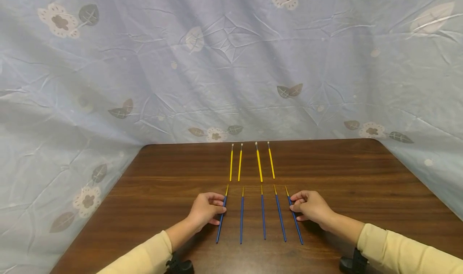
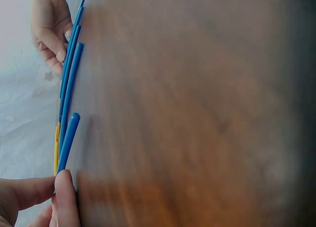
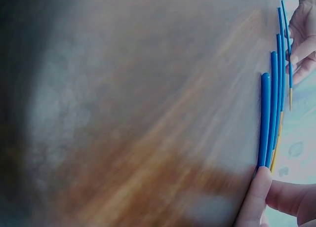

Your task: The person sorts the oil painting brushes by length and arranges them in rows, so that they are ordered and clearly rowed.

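Several thin paintbrushes with blue handles lie side by side on the brown table, their pale tips pointing away from me. My left hand (image 1: 205, 209) pinches the leftmost blue paintbrush (image 1: 220, 223) between thumb and fingers; in the left wrist view its rounded handle end (image 2: 69, 138) looks slightly raised. At the other end of the row, my right hand (image 1: 314, 209) pinches the rightmost blue paintbrush (image 1: 298, 227), and its handle (image 3: 264, 113) stands nearest in the right wrist view. Between the hands are a blue paintbrush (image 1: 242, 219), a middle one (image 1: 263, 217) and a slanted one (image 1: 280, 217).
Beyond the blue row, several yellow-handled paintbrushes (image 1: 259, 165) with whitish bristles lie near the far edge of the wooden table (image 1: 173, 165). A grey flowered cloth (image 1: 231, 85) hangs behind the table and along its sides.
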The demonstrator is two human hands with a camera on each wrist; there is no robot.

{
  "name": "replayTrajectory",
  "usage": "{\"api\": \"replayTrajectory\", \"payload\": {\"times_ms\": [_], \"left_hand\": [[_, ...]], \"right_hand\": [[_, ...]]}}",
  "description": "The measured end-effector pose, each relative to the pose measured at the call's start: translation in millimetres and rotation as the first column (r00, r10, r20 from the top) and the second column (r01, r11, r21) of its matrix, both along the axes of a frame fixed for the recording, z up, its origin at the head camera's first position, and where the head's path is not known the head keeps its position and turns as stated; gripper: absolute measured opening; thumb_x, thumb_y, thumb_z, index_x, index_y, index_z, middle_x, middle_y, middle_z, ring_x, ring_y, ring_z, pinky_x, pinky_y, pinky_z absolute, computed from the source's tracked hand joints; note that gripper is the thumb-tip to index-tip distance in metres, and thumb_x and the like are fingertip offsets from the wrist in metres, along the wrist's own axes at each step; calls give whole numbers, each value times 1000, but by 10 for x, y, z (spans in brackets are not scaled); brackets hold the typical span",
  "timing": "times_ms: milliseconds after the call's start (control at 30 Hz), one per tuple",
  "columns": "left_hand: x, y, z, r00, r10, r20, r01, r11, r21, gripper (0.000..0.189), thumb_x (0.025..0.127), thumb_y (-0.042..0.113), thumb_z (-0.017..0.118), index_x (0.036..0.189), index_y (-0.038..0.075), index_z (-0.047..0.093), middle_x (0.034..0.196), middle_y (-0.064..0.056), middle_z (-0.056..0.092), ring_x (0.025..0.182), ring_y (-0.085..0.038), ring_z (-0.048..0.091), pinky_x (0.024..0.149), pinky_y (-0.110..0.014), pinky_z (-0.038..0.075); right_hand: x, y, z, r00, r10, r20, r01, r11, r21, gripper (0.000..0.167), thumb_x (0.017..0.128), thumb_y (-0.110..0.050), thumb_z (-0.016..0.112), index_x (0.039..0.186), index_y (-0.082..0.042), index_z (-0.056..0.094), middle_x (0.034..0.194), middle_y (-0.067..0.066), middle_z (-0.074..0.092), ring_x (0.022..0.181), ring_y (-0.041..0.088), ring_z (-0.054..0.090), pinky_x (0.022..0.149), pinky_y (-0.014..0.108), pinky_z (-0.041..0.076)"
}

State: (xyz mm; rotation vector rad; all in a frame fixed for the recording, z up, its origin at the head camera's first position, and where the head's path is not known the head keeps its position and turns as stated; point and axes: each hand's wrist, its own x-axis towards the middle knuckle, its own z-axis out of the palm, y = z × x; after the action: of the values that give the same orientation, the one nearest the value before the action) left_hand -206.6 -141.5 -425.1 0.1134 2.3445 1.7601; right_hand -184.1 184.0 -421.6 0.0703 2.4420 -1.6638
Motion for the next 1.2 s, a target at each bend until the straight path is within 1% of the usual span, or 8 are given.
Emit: {"api": "replayTrajectory", "payload": {"times_ms": [300, 700, 900, 1000, 1200], "left_hand": [[-5, 23, -44, 999, 3, -52, -5, 999, -49, 32, 80, -10, 72, 110, -8, 63, 87, -9, 62, 68, -16, 63, 50, -35, 57], [15, 53, -39, 995, 4, -98, -16, 993, -118, 32, 78, -10, 74, 108, -7, 64, 86, -10, 62, 67, -16, 62, 47, -34, 56], [17, 51, -47, 992, -14, -128, -5, 989, -146, 31, 78, -10, 73, 108, -8, 64, 85, -9, 60, 65, -17, 62, 48, -33, 56], [21, 54, -51, 989, -18, -148, -5, 988, -156, 31, 78, -10, 74, 107, -8, 65, 83, -8, 60, 65, -16, 62, 47, -33, 56], [34, 62, -43, 987, -11, -163, -15, 987, -157, 28, 79, -10, 73, 105, -9, 65, 82, -8, 60, 65, -16, 61, 46, -32, 56]], "right_hand": [[-7, 5, -12, 1000, -3, 2, 3, 1000, 0, 28, 87, 3, 68, 111, 11, 56, 87, 10, 54, 75, 20, 59, 62, 31, 58], [-5, 1, -11, 1000, 5, -5, -5, 1000, -1, 28, 86, 3, 68, 110, 11, 56, 87, 11, 54, 75, 21, 59, 63, 32, 58], [8, -9, 4, 1000, 6, -4, -6, 1000, -4, 28, 87, 4, 67, 110, 11, 56, 85, 10, 53, 75, 21, 59, 63, 31, 58], [20, -15, 12, 1000, 4, 1, -4, 1000, -3, 27, 87, 4, 67, 110, 11, 56, 84, 9, 53, 75, 21, 59, 63, 31, 58], [20, -17, 21, 1000, 5, -6, -5, 1000, -6, 27, 87, 4, 67, 110, 12, 56, 85, 10, 54, 75, 20, 59, 62, 31, 58]]}}
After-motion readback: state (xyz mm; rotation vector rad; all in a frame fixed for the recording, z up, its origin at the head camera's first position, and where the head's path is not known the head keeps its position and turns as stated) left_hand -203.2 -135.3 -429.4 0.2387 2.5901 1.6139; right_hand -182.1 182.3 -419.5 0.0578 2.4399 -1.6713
